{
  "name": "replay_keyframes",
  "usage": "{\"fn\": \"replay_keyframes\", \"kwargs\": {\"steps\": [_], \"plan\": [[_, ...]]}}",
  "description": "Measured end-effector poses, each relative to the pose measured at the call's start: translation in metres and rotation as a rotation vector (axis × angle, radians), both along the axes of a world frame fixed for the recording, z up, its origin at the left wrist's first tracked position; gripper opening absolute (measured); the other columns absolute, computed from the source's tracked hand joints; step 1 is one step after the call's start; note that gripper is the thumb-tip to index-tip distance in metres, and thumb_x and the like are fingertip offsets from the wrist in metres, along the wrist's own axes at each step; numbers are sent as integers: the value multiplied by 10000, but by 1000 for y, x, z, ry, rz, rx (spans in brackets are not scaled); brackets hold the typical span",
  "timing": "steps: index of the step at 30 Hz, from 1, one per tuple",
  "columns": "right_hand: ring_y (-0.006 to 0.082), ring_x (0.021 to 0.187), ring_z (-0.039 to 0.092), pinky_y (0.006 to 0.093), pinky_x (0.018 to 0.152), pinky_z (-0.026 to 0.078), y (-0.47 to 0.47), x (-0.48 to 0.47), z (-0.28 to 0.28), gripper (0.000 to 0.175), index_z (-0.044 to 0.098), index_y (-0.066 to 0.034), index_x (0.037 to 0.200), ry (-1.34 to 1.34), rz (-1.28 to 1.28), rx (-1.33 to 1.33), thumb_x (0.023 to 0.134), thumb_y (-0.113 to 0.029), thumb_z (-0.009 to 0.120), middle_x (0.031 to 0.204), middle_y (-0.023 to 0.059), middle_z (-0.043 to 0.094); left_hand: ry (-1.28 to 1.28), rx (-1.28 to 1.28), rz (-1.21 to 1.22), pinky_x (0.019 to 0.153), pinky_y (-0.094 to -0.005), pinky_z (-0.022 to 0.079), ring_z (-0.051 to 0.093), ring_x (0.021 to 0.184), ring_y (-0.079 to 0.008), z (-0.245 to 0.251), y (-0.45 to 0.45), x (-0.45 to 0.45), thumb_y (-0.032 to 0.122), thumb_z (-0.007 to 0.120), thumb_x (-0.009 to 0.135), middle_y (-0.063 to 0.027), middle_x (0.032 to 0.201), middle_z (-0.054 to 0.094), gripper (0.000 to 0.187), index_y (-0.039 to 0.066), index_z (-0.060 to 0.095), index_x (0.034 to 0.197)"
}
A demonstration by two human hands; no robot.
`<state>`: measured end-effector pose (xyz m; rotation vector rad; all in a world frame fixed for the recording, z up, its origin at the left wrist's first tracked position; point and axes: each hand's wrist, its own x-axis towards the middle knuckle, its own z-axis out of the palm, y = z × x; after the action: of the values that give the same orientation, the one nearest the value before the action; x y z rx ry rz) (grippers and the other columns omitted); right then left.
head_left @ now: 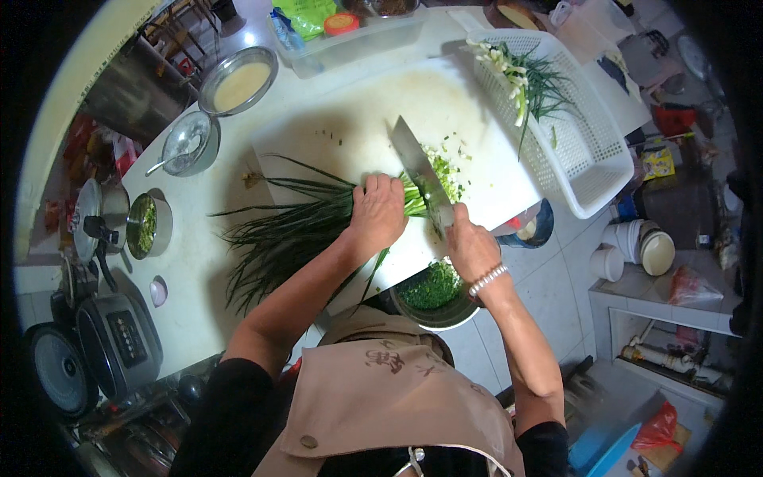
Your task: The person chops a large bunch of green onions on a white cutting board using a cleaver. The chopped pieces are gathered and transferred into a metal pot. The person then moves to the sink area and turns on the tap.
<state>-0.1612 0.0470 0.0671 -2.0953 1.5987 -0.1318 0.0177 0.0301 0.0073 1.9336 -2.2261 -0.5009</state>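
Observation:
My left hand (pixel 378 210) presses a thick bunch of scallions (pixel 304 226) against a white cutting board (pixel 375 101), its long dark leaves fanning out to the left. In my right hand (pixel 474 249) is the handle of a cleaver (pixel 422 173); the blade lies across the pale stem end, just right of my left fingers. Chopped scallion pieces (pixel 447 173) are heaped beyond the blade. Below the board's near edge, a round pot or bowl (pixel 434 286) holds finely cut greens. My right fingers hide the cleaver's handle.
A white perforated plastic basket (pixel 587 149) with more scallions (pixel 539 83) overlaps the board's right side. On the left are a bowl of pale liquid (pixel 241 86), a bowl with a spoon (pixel 189 143), a metal bowl of chopped greens (pixel 143 226) and a shallot-like bulb (pixel 158 292). Behind sits a clear plastic bin (pixel 351 47).

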Motion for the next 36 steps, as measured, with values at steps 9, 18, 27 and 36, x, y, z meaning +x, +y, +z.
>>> {"fn": "replay_keyframes", "kwargs": {"steps": [9,18,27,36], "plan": [[478,710,626,552,635,491,13,-13,36,225,390,36,1068,32,26,96,896,-67,492,706,315,612,24,-31,4,917,-490,349,413,1133,-338,-8,-1,1,209,707,757,-187,1159,455,503,-19,477,1142],[480,792,629,554,701,487,4,16,-7,238,393,-2,1094,33,-57,55,884,-64,487,783,313,632,-32,62,38,1046,-688,191,276,1315,-431,28,11,12,444,849,556,-247,1365,347,1147,-35,227,1392],[488,761,615,555,661,472,2,6,-13,270,386,2,1110,-30,-71,30,909,-127,512,758,319,615,-60,74,23,1036,-714,201,170,1388,-435,16,17,20,372,797,661,-263,1467,209,920,-47,331,1334],[482,707,612,557,618,466,23,-28,47,244,394,37,1073,-30,28,47,887,-58,520,688,314,598,28,-57,26,1023,-626,302,390,1238,-351,1,22,18,275,766,730,-196,1299,423,754,-22,375,1302]]}}
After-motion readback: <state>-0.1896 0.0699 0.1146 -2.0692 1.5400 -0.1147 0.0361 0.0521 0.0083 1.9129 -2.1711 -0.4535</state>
